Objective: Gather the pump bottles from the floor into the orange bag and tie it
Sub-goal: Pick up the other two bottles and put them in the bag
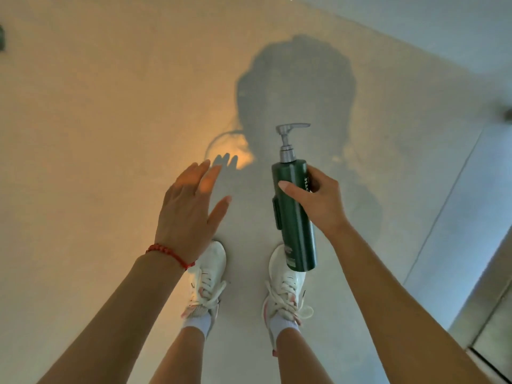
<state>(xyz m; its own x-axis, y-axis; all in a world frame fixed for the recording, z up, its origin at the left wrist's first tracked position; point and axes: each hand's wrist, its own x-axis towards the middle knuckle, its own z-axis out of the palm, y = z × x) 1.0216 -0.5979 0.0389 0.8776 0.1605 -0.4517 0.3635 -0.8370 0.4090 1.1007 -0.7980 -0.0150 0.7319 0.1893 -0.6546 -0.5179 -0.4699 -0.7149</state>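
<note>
A dark green pump bottle (295, 217) with a grey pump head is held above the floor, pump end pointing away from me. My right hand (318, 200) grips its upper body, thumb across the front. My left hand (188, 209) hovers to the left of the bottle with fingers spread and straight, holding nothing; a red bead bracelet is on that wrist. No orange bag and no other bottles are in view.
I look straight down at a pale grey floor (97, 134) with my shadow on it. My two white sneakers (282, 289) stand below the hands. A metal door threshold (484, 314) runs along the lower right.
</note>
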